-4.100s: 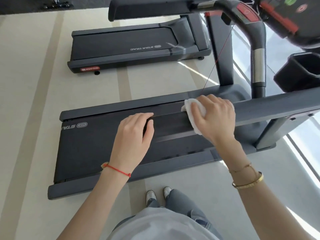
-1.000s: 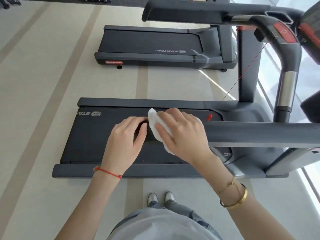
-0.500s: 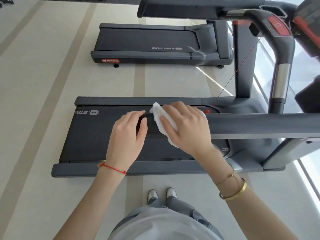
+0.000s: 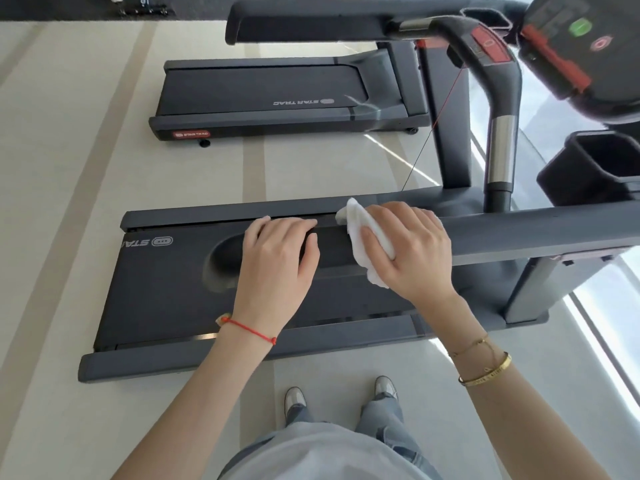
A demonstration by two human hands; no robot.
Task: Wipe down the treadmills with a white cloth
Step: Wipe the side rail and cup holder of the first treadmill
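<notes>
The near treadmill (image 4: 166, 289) lies across the view, and its grey handrail (image 4: 519, 233) runs in from the right above the belt. My right hand (image 4: 412, 254) presses a crumpled white cloth (image 4: 358, 237) onto the top of that rail, fingers wrapped over it. My left hand (image 4: 277, 265) sits just to the left of the cloth. Its fingers curl over the dark end of the same rail. A small gap of bare rail separates the two hands.
A second treadmill (image 4: 263, 88) stands parallel further back on the pale floor. At right rise the near machine's upright (image 4: 453, 133), curved grip (image 4: 502, 109), console (image 4: 568, 46) and black cup holder (image 4: 595, 168). My shoes (image 4: 294, 400) stand beside the deck.
My right hand has slid the cloth to the right along the handrail, opening a gap from my left hand. The left hand keeps its hold on the rail end.
</notes>
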